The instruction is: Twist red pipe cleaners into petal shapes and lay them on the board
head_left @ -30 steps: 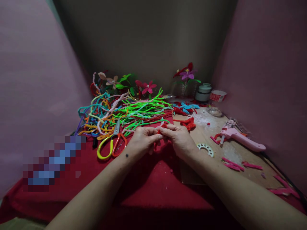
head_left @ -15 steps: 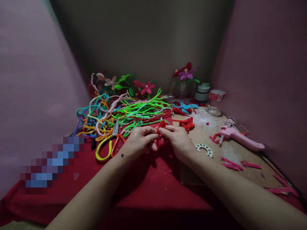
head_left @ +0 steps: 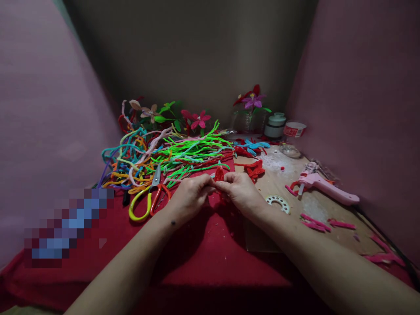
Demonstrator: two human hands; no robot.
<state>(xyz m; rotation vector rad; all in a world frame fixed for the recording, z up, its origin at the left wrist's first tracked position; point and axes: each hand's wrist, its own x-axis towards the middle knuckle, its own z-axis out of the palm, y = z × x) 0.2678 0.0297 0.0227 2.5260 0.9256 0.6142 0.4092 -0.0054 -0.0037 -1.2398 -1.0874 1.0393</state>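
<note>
Between my two hands is a red pipe cleaner, bent into a petal-like loop that stands up above the fingertips. My left hand is closed, its thumb and forefinger pinching the lower end. From the other side, my right hand pinches the same piece near its base. Part of the red piece is hidden by the fingers. Just beyond my right hand lies a red pipe cleaner flower. Scissors with one yellow and one orange handle rest left of my left hand.
Piled pipe cleaners in many colours cover the back left. A pink glue gun lies on the cardboard at right, with a white ring with holes and pink scraps. Finished flowers and a grey-green jar stand behind.
My left hand has rolled over, its fingers now curled in more tightly. The red loop between the hands stands more upright. The whole view has shifted slightly.
</note>
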